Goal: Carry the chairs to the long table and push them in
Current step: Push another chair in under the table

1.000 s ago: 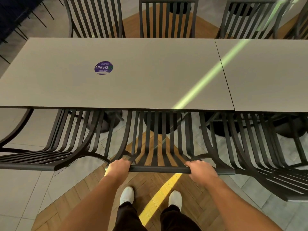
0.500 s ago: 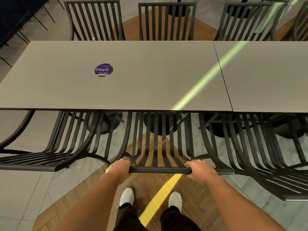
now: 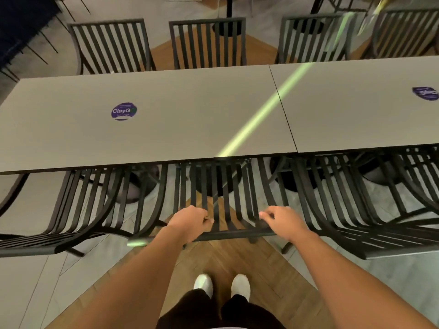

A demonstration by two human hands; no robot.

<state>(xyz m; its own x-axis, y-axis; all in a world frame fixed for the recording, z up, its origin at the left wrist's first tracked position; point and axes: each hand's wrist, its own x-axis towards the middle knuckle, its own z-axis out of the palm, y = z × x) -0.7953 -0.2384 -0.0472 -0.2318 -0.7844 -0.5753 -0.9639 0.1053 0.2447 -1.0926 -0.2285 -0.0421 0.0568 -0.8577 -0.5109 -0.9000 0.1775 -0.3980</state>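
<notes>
A long grey worktop (image 3: 166, 119), made of two slabs butted end to end and each bearing a round purple sticker (image 3: 124, 111), runs across a dining hall with dark slatted chairs lined along its far side and two more tucked in on the near side. Between those two stands the centre chair (image 3: 221, 200), its seat already under the worktop's near edge and its top rail (image 3: 228, 234) just in front of a person in dark trousers and white shoes (image 3: 203, 282). The left hand (image 3: 191, 223) sits over the rail with fingers curled; whether it grips the bar or only rests on it cannot be told. The right hand (image 3: 282, 222) hovers at the rail's other end, fingers loosely bent and seemingly free of it. The pushing-in of this chair looks all but finished. By my reading, the next move calls for letting go, stepping back along the wood-patterned floor (image 3: 225, 260) and turning away to fetch another chair, if any is left.
</notes>
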